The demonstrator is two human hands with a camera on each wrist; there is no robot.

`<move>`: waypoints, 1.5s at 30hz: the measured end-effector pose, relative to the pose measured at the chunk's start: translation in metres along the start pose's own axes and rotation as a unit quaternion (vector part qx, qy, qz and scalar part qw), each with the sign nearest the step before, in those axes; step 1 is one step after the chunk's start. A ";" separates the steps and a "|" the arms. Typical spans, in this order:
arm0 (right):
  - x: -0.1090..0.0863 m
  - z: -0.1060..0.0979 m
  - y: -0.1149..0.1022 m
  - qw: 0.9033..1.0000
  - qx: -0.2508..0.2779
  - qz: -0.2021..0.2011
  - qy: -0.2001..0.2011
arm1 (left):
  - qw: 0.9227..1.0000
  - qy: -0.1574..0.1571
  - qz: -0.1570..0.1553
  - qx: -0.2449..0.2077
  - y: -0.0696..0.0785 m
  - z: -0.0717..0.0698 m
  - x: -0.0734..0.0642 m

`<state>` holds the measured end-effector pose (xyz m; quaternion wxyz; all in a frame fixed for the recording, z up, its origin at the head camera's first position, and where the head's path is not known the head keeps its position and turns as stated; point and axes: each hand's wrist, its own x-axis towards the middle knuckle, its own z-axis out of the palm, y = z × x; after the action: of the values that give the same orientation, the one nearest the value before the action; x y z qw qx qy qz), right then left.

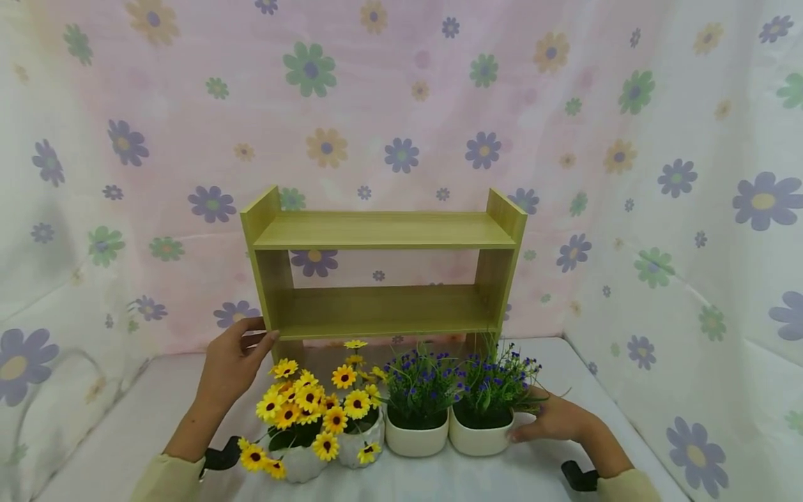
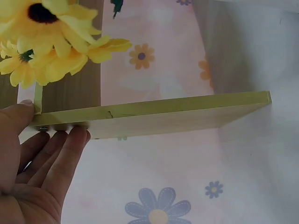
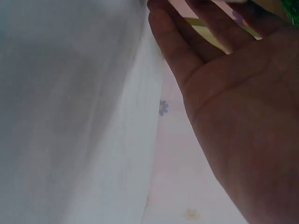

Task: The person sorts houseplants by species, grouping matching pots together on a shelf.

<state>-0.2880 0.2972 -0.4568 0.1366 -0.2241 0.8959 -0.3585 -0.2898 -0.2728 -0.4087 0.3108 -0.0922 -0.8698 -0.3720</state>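
Note:
A two-tier wooden shelf (image 1: 384,232) stands upright at the middle of the table. My left hand (image 1: 228,362) grips its left side panel low down, the thumb on the front edge and the fingers (image 2: 70,154) against the outer face. At the right end of a row of pots, my right hand (image 1: 558,418) touches a white pot (image 1: 482,439) of purple flowers (image 1: 495,380). Its thumb lies at the pot's side; other fingers are partly hidden behind the leaves. In the right wrist view the fingers (image 3: 173,46) look extended, palm to the camera.
Left of that pot stand another white pot (image 1: 417,440) of purple flowers and two pale pots (image 1: 301,464) of yellow flowers (image 1: 309,396), all in front of the shelf. White cloth covers the table (image 1: 157,397). Flower-patterned curtains (image 1: 401,104) hang behind and at both sides.

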 end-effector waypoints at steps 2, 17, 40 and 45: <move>0.004 0.003 0.000 1.000 -0.011 -0.008 -0.003 | 1.000 0.000 -0.001 0.001 0.000 -0.001 0.000; 0.013 0.010 -0.003 0.999 -0.016 -0.048 -0.013 | 1.000 -0.003 -0.006 0.001 -0.001 0.000 0.001; -0.012 -0.023 -0.023 0.985 -0.061 -0.101 0.124 | 1.000 -0.002 -0.013 0.000 0.002 0.001 0.000; -0.018 -0.030 -0.029 0.981 -0.046 -0.113 0.153 | 1.000 -0.003 -0.019 0.000 0.001 0.001 -0.001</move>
<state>-0.2756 0.3054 -0.4139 -0.0540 -0.2723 0.8906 -0.3603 -0.2892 -0.2717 -0.4087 0.3010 -0.0771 -0.8723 -0.3776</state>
